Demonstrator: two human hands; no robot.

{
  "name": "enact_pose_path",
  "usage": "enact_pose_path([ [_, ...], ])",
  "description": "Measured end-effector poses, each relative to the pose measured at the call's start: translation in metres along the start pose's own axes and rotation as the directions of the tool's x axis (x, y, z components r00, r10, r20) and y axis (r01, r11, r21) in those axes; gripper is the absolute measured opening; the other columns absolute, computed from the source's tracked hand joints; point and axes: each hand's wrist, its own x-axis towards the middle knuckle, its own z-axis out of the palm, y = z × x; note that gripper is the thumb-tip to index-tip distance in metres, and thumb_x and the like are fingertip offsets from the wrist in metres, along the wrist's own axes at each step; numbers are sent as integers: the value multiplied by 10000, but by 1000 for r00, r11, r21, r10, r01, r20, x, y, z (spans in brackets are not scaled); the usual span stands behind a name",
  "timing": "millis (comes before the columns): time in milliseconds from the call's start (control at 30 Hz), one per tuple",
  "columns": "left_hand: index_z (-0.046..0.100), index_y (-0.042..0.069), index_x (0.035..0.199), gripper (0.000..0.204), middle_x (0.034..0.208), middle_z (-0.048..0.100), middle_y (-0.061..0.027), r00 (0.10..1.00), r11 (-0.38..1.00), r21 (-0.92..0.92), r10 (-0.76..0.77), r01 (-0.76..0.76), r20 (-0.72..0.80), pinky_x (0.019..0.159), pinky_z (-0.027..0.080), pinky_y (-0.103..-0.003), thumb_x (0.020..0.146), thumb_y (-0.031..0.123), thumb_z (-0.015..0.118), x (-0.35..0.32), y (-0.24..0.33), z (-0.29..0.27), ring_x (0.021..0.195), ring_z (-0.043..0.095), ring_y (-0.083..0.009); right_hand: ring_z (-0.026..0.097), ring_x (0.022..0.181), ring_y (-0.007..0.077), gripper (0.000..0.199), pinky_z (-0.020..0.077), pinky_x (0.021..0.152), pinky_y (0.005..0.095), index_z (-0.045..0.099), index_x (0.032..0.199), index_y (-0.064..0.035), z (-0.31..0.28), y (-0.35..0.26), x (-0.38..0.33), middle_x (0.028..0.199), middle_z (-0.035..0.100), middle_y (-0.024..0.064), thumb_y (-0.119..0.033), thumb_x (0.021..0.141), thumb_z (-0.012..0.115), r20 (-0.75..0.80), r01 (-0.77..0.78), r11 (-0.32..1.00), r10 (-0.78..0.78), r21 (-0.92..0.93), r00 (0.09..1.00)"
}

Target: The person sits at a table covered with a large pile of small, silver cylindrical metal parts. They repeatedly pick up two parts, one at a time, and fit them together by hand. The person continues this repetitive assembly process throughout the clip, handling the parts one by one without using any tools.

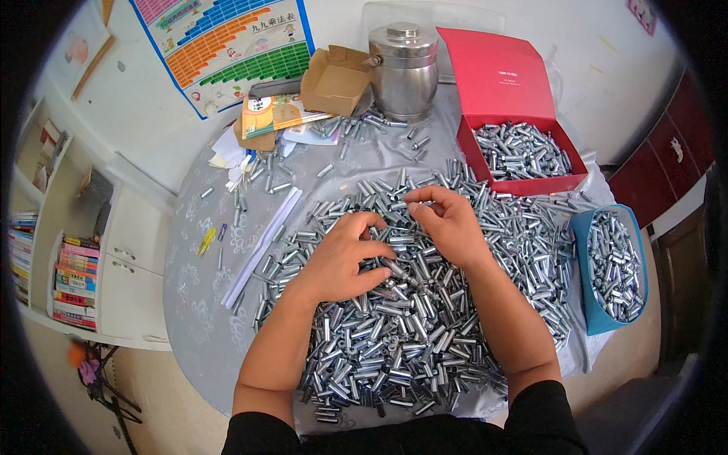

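A broad heap of short silvery metal tubes (379, 356) covers the middle of the table, and both my hands are over it. My left hand (345, 258) hovers low at the heap's centre, its fingers curved and apart from the thumb, with nothing visibly held. To its right, my right hand (447, 224) is closed, thumb and forefinger bent toward each other above the far part of the heap. Whatever sits between those fingertips is too small or hidden to make out.
An open red box (523, 184) of metal pieces stands at back right, and a blue bin (607, 326) of them at the right edge. Behind are a steel canister (403, 76) and an open cardboard box (334, 80). A white strip (262, 246) lies left of the heap.
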Motion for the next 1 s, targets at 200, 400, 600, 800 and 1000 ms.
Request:
enact_pose_path([
  [200, 701, 61, 928, 199, 1017, 618, -81, 988, 993, -118, -39, 21, -151, 810, 456, -379, 771, 174, 744, 10, 1, 13, 947, 551, -270, 510, 651, 38, 170, 414, 562, 226, 685, 987, 9, -12, -5, -1, 801, 638, -18, -138, 913, 639, 11, 15, 998, -14, -67, 1000],
  [400, 692, 9, 971, 161, 891, 643, -22, 890, 891, -416, -328, 181, -316, 649, 437, -221, 823, 54, 739, 3, -7, 15, 735, 557, -73, 524, 649, 79, 316, 438, 596, 270, 685, 890, 19, -8, -4, -3, 711, 634, -3, -287, 952, 629, 134, 52, 979, -26, -196, 991],
  [600, 711, 16, 995, 193, 837, 654, -41, 873, 909, -407, -266, 87, -408, 576, 422, -230, 812, 63, 748, 3, -5, 19, 653, 541, -86, 514, 633, 81, 344, 430, 585, 270, 668, 846, 16, -5, -15, -7, 686, 627, 25, -301, 967, 610, 235, 49, 977, 1, -206, 972],
  [800, 708, -1, 1041, 217, 860, 678, -34, 870, 869, -465, -353, 169, -344, 618, 433, -213, 826, 21, 727, 1, 2, 10, 714, 555, -63, 467, 622, 42, 273, 373, 546, 216, 659, 828, -22, -2, -21, -7, 682, 578, -29, -252, 968, 614, 219, 18, 981, 25, -194, 975],
  [1000, 712, -14, 1005, 166, 791, 699, -26, 831, 770, -599, -469, 217, -301, 589, 450, -206, 899, 109, 679, 0, -4, 13, 656, 571, -55, 534, 699, 42, 219, 447, 619, 211, 642, 1059, 8, 3, -5, -5, 820, 633, -12, -150, 914, 683, 219, 30, 993, -54, 110, 974],
])
